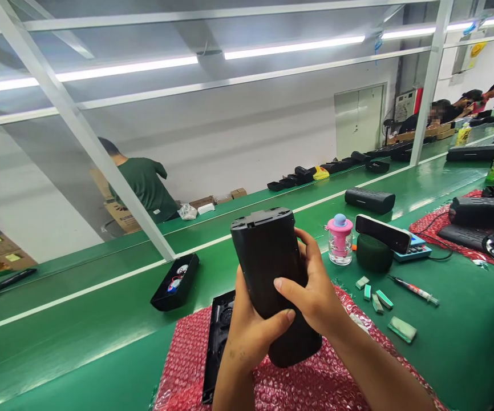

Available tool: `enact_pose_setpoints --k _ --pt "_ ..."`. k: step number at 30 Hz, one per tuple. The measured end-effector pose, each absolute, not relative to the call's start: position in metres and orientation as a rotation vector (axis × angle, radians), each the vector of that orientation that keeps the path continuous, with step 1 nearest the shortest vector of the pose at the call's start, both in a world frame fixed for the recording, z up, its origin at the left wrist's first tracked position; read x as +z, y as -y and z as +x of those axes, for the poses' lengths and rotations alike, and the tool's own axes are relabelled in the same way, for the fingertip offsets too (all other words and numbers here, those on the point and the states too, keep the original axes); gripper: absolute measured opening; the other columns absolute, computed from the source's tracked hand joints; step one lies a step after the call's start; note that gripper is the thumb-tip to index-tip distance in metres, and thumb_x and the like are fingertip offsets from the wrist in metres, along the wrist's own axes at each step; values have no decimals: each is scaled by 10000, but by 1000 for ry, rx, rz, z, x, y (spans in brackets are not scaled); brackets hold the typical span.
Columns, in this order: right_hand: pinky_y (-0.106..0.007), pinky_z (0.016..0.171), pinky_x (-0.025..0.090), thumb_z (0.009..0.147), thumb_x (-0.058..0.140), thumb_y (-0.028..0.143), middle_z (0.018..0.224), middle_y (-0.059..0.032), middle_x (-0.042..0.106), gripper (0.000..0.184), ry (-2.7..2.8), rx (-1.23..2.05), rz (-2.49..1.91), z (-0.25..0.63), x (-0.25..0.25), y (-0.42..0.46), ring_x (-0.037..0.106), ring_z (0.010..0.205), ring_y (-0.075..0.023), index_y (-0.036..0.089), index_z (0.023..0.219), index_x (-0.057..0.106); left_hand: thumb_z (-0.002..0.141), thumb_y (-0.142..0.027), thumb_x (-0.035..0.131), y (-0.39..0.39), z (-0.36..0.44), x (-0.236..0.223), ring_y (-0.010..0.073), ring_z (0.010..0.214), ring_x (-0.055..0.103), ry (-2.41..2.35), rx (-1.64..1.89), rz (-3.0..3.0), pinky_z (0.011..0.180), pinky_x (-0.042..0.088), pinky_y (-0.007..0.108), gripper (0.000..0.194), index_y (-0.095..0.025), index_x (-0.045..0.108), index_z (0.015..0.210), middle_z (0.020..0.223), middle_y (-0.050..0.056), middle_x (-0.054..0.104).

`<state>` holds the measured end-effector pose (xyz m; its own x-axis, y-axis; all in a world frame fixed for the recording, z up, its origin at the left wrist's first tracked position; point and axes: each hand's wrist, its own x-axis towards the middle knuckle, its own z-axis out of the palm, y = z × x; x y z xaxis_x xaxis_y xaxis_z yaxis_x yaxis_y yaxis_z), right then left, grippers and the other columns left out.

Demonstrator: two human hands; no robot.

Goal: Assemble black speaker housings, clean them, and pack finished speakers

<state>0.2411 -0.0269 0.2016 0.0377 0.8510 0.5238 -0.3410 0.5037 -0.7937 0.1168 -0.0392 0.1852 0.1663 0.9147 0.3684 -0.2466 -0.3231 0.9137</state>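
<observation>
- The left hand (253,334) is gripping the black case (266,257) along its left side, its thumb lying across the broad face.
- The right hand (313,291) is clasping the same case from the right, thumb pressing on the face and fingers curling around the side.
- The case is standing tilted between both hands, over the red bubble wrap (187,354); whether its lower end is touching, I cannot tell.
- An open black shell (211,357) is lying along the wrap's left edge, partly hidden by the left hand.
- A small black box (176,282) with loose parts inside is sitting on the green table (114,359), just past the wrap's far left corner.
- Beyond the wrap's far right corner, a pink-lidded jar (340,242) is standing beside a round green speaker (374,254), and a phone (384,234) is leaning there.
- Sponge blocks (402,329) and a syringe (416,290) are lying off the wrap's right edge.
</observation>
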Motion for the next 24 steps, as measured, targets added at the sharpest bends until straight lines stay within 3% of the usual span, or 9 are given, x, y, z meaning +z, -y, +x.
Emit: enact_pose_setpoints --k 24 --pt "-523 1003 519 693 657 280 1275 -67 547 714 1195 986 -557 240 202 27 593 1145 -266 327 1330 338 586 -323 885 44 119 192 337 1149 621 -825 1393 1373 963 535 479 874 -267 385 1300 1241 80 616"
